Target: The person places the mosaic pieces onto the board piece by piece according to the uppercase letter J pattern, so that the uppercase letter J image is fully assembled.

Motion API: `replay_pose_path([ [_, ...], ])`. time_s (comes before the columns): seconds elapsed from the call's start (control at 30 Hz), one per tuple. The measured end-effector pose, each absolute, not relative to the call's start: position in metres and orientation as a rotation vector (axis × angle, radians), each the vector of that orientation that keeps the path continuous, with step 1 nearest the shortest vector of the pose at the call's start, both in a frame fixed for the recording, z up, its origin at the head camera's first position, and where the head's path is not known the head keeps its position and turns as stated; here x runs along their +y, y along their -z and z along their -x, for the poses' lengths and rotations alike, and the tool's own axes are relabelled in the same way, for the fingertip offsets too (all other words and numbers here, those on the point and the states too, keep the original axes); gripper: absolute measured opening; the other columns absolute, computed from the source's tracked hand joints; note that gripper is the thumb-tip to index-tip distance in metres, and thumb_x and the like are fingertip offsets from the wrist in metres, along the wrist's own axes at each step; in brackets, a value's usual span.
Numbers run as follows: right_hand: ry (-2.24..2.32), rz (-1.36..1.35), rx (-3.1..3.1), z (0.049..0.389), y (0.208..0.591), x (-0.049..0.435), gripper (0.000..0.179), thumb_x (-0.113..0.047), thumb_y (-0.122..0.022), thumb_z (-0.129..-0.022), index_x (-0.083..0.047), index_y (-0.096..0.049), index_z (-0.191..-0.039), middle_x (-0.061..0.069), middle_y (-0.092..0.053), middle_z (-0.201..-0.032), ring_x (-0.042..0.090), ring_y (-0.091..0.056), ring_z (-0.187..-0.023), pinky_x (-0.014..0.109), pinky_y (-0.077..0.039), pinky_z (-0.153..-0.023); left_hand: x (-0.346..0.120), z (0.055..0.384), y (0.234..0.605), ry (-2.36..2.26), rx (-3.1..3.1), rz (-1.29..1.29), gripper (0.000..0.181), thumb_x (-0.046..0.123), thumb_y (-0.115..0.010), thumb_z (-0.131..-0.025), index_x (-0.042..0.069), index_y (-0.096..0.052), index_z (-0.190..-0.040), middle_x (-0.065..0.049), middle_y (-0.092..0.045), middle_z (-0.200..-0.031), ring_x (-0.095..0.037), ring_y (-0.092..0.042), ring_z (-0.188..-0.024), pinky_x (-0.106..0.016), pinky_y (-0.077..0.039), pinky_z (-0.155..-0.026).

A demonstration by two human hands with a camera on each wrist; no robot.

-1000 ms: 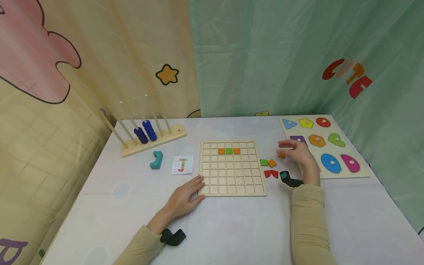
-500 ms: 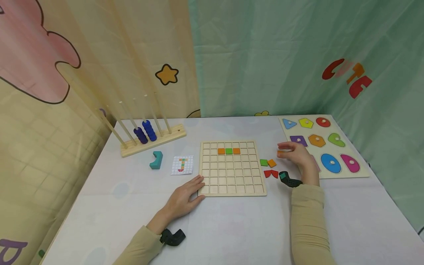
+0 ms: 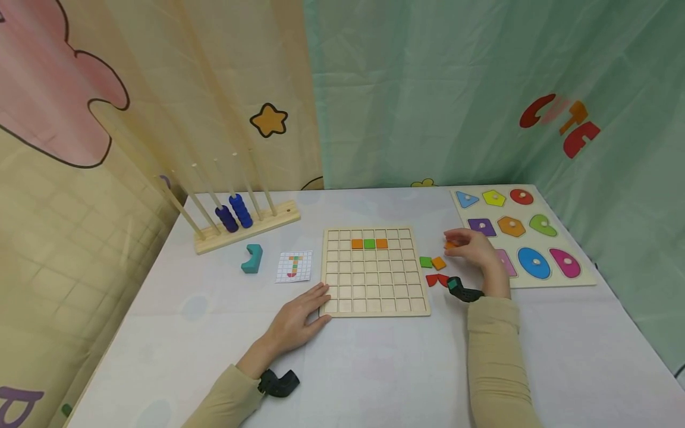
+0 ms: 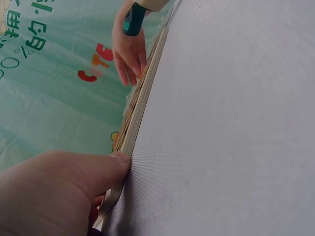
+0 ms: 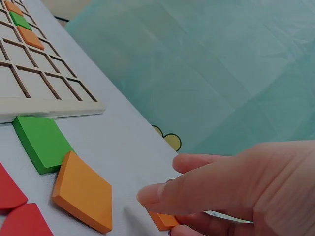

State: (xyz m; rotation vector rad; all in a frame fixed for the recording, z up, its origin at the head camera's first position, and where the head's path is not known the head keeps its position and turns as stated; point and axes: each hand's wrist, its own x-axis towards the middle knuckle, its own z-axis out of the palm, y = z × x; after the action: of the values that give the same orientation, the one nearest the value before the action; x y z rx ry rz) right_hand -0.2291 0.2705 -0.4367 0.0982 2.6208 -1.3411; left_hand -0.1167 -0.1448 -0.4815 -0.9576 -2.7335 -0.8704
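A wooden grid board (image 3: 374, 291) lies mid-table, with two orange tiles and a green tile (image 3: 369, 244) in a row in its upper cells. My left hand (image 3: 297, 319) rests at its lower left corner; in the left wrist view the thumb (image 4: 106, 172) touches the board's side edge. Right of the board, my right hand (image 3: 476, 248) pinches an orange square tile (image 5: 161, 220) between thumb and fingers, partly hidden by them. Between that hand and the board lie a loose green tile (image 5: 43, 143), another orange tile (image 5: 84, 191) and two red curved pieces (image 3: 432, 280).
A pattern card (image 3: 294, 266) lies left of the board, beside a teal curved block (image 3: 252, 258). Behind them stands a peg rack (image 3: 246, 227) with dark and bright blue beads. A knobbed shape puzzle (image 3: 556, 278) lies at the right, partly behind my right wrist. Curtains border the table.
The right hand has closed its fingers on the orange tile and shifted it slightly left, away from the shape puzzle. The left hand and the board have stayed put.
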Motion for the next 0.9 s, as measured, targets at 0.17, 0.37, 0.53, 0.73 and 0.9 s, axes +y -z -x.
replay_pose_path([
  [0.17, 1.322, -0.109, 2.655, 0.232, 0.441, 0.268, 0.045, -0.007, -0.065, -0.087, 0.0, -0.052, -0.13, 0.022, -0.053, -0.124, 0.035, -0.046, -0.113, 0.048, -0.039, -0.099, -0.145, 0.117, 0.482, 0.869, -2.735, 0.958, 0.045, 0.027, -0.065, -0.089, 0.0, -0.059, -0.125, -0.009, -0.046, -0.14, -0.018, -0.038, -0.133, -0.037, -0.036, -0.105],
  [0.37, 1.322, -0.153, 2.694, 0.236, 0.448, 0.263, 0.041, -0.008, -0.063, -0.089, 0.001, -0.054, -0.127, 0.022, -0.055, -0.12, 0.034, -0.051, -0.107, 0.045, -0.044, -0.095, -0.145, 0.118, 0.483, 0.872, -2.732, 0.961, 0.045, 0.027, -0.066, -0.089, 0.0, -0.059, -0.125, -0.009, -0.047, -0.14, -0.018, -0.038, -0.133, -0.037, -0.036, -0.105],
  [0.53, 1.319, -0.144, 2.679, 0.238, 0.452, 0.262, 0.042, -0.011, -0.064, -0.088, 0.001, -0.054, -0.127, 0.023, -0.056, -0.12, 0.035, -0.051, -0.105, 0.046, -0.043, -0.096, -0.145, 0.118, 0.483, 0.877, -2.74, 0.959, 0.045, 0.027, -0.065, -0.089, 0.0, -0.058, -0.125, -0.009, -0.046, -0.141, -0.018, -0.037, -0.133, -0.037, -0.036, -0.106],
  [0.73, 1.295, -0.12, 2.681, 0.239, 0.453, 0.259, 0.043, -0.017, -0.068, -0.087, 0.001, -0.056, -0.124, 0.022, -0.056, -0.12, 0.033, -0.052, -0.103, 0.045, -0.044, -0.094, -0.145, 0.118, 0.482, 0.881, -2.74, 0.96, 0.045, 0.027, -0.065, -0.089, 0.0, -0.059, -0.125, -0.009, -0.046, -0.14, -0.019, -0.037, -0.133, -0.037, -0.036, -0.106],
  [0.9, 1.27, -0.129, 2.699, 0.242, 0.457, 0.255, 0.044, -0.021, -0.07, -0.085, 0.0, -0.058, -0.121, 0.02, -0.058, -0.116, 0.031, -0.054, -0.099, 0.042, -0.047, -0.09, -0.145, 0.117, 0.482, 0.884, -2.738, 0.958, 0.045, 0.027, -0.065, -0.089, 0.0, -0.058, -0.125, -0.009, -0.047, -0.14, -0.019, -0.038, -0.133, -0.037, -0.036, -0.106],
])
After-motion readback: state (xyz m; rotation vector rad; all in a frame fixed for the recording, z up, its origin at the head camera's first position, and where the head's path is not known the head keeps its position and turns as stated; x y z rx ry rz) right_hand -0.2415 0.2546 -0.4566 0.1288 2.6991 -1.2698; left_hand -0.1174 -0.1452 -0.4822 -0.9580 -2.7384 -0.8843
